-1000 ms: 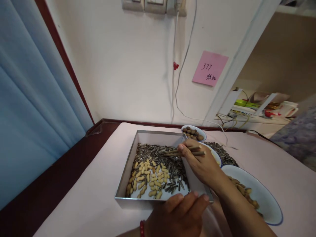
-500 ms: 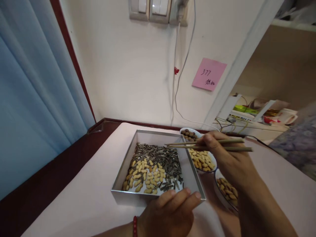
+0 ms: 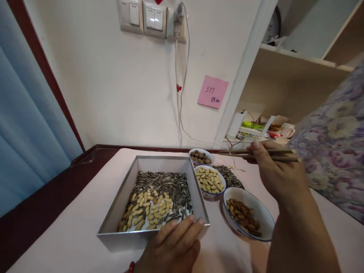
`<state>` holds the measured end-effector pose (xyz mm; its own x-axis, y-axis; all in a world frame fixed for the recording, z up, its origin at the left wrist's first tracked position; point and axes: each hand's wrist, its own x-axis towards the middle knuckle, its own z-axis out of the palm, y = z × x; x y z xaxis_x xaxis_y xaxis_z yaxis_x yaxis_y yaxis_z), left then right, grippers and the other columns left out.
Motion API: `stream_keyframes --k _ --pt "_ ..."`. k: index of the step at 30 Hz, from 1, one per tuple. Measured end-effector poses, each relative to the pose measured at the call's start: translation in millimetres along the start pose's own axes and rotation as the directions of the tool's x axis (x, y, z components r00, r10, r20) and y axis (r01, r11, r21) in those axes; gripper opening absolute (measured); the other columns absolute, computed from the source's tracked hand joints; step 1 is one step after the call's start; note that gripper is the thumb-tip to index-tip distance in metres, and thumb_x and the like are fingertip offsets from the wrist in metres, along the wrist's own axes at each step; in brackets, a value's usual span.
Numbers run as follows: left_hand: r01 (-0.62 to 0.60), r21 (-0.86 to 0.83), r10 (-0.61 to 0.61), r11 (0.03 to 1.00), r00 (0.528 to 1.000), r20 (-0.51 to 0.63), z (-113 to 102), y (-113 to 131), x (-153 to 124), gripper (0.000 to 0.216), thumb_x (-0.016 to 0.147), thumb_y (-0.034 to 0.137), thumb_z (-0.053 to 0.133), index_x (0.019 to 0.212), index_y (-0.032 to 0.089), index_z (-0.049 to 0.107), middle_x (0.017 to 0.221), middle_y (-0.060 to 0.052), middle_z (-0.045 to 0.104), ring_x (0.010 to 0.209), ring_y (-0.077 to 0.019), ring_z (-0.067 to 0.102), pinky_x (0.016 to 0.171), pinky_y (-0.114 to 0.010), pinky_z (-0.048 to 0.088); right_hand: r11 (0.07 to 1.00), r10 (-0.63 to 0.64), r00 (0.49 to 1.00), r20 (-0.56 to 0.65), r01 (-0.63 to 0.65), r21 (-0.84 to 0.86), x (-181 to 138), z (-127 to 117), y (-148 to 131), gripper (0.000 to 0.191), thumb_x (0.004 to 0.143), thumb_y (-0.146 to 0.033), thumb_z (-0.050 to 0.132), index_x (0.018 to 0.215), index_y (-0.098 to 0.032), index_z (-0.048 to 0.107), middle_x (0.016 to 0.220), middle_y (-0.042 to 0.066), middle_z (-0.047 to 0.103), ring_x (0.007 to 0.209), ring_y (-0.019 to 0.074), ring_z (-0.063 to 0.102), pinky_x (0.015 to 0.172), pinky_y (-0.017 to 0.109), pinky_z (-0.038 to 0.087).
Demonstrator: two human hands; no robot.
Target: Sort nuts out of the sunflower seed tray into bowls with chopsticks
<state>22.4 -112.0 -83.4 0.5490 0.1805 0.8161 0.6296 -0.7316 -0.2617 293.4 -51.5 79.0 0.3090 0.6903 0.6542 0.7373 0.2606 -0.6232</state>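
Note:
A pair of wooden chopsticks (image 3: 284, 156) is in my right hand (image 3: 277, 174), raised at the right; the tips point left over the table's back edge, with nothing visible between them. My left hand (image 3: 173, 246) hooks its fingers over the near rim of a silver rectangular box (image 3: 122, 203). Inside the box, striped sunflower seeds (image 3: 162, 182) spread across the back and right, and unshelled peanuts (image 3: 155, 208) lie at the front. A few brown round nuts (image 3: 123, 223) sit in its front left corner.
Right of the box stand a bowl of brown round nuts (image 3: 200, 156), a bowl of peanuts (image 3: 209, 180) and a bowl of almond-like nuts (image 3: 243, 218). Sunflower seeds (image 3: 229, 176) lie in a heap beside them. A person in flowered cloth (image 3: 335, 148) is at right.
My right hand with the chopsticks has moved from above the box's right wall to beyond the bowls. The view has shifted right, uncovering the almond bowl and seed heap. My left hand stays on the rim.

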Motion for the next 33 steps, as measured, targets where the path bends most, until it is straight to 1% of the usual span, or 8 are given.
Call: stream_keyframes --k 2,5,8,11,14,18,23,33 --pt "0.004 0.003 -0.004 1.0 1.0 -0.007 1 0 0 0.02 0.099 0.025 0.063 0.095 0.032 0.08 0.141 0.009 0.068 0.136 -0.0113 0.053 0.13 -0.031 0.015 0.987 -0.014 1.0 -0.026 0.018 0.157 -7 6 -8 0.037 0.1 -0.057 0.057 0.091 -0.024 0.071 0.088 0.005 0.076 0.077 0.025 0.074 0.075 0.042 0.057" --pt "0.0 0.033 0.001 0.999 1.0 -0.03 3 1 -1 0.016 0.098 0.027 0.067 0.095 0.034 0.081 0.139 0.01 0.069 0.136 -0.0111 0.054 0.13 -0.032 0.016 0.934 -0.038 0.998 0.045 0.019 0.356 -18 17 -23 0.036 0.1 -0.058 0.062 0.095 -0.024 0.072 0.09 0.004 0.076 0.08 0.0242 0.075 0.074 0.039 0.059" --pt "0.01 0.056 -0.008 0.998 1.0 -0.027 3 4 -1 0.015 0.097 0.028 0.068 0.095 0.036 0.081 0.139 0.013 0.069 0.136 -0.0097 0.054 0.131 -0.032 0.015 0.927 -0.132 0.967 0.217 0.043 0.372 -27 33 -37 0.034 0.102 -0.054 0.06 0.09 -0.024 0.072 0.084 0.003 0.075 0.079 0.0228 0.073 0.071 0.035 0.055" --pt "0.025 0.071 -0.025 0.997 1.0 -0.002 4 7 -2 0.015 0.097 0.029 0.068 0.098 0.036 0.081 0.142 0.013 0.067 0.138 -0.0089 0.053 0.131 -0.031 0.014 0.939 -0.222 0.892 0.394 0.087 0.332 -35 52 -45 0.038 0.104 -0.05 0.054 0.08 -0.023 0.067 0.076 0.002 0.07 0.072 0.02 0.066 0.066 0.033 0.048" --pt "0.036 0.085 -0.037 0.996 0.999 0.003 3 8 -4 0.013 0.097 0.032 0.069 0.102 0.037 0.08 0.143 0.015 0.067 0.142 -0.0085 0.049 0.13 -0.03 0.015 0.941 -0.267 0.836 0.479 0.119 0.317 -43 72 -49 0.04 0.104 -0.045 0.05 0.074 -0.022 0.059 0.074 0.001 0.063 0.071 0.019 0.059 0.068 0.033 0.043" --pt "0.04 0.077 -0.042 0.996 0.999 0.014 2 8 -5 0.012 0.096 0.033 0.069 0.102 0.038 0.079 0.143 0.015 0.068 0.148 -0.0093 0.045 0.128 -0.029 0.019 0.936 -0.29 0.804 0.518 0.126 0.328 -53 95 -48 0.038 0.104 -0.043 0.048 0.073 -0.022 0.056 0.073 0.001 0.059 0.071 0.0189 0.054 0.069 0.033 0.04" --pt "0.033 0.063 -0.03 0.997 0.999 -0.045 2 7 -2 0.01 0.094 0.028 0.072 0.094 0.035 0.079 0.138 0.013 0.071 0.138 -0.01 0.054 0.127 -0.03 0.021 0.937 -0.299 0.793 0.53 0.14 0.319 -62 113 -46 0.034 0.101 -0.04 0.048 0.074 -0.023 0.056 0.074 0.002 0.061 0.071 0.0198 0.056 0.068 0.033 0.04" --pt "-0.041 0.052 0.043 0.998 0.998 -0.043 -1 1 0 0.001 0.09 0.031 0.079 0.091 0.032 0.078 0.141 0.007 0.07 0.138 -0.0142 0.054 0.126 -0.033 0.022 0.941 -0.31 0.791 0.528 0.174 0.292 -64 114 -46 0.033 0.103 -0.039 0.046 0.076 -0.023 0.055 0.078 0.004 0.065 0.075 0.0215 0.059 0.07 0.034 0.04"
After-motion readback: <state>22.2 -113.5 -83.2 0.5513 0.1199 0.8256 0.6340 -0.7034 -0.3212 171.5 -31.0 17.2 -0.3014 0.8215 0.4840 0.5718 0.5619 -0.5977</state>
